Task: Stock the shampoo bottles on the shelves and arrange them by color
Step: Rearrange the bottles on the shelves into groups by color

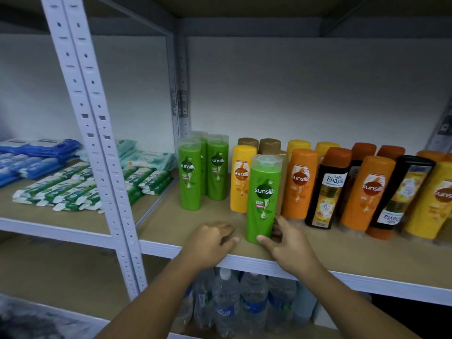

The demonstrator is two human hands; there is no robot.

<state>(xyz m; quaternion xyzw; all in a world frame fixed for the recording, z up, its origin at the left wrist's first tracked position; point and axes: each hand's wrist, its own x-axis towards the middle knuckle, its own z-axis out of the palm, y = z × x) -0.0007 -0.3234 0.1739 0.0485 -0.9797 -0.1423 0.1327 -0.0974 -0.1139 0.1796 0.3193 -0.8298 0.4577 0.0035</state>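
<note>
Head view: a green Sunsilk bottle (263, 199) stands upright near the front edge of the shelf (171, 226), in front of a yellow bottle (242, 182) and apart from the group of green bottles (203, 167) at the back left of the same board. The right hand (291, 243) is at this bottle's base: the thumb lies against the lower front and the fingers reach round the right side, holding the base between them; the far fingers are in shadow. The left hand (212, 238) is low over the shelf board just left of the bottle, not touching it, fingers loosely curled, holding nothing. To the right stand the orange bottles (299, 184), a black Safi Shayla bottle (327, 194) and further yellow and black ones, several leaning. Wrapped packets (73, 189) lie on the neighbouring shelf beyond the perforated upright (97, 133). Water bottles (230, 304) stand on the level below.
</note>
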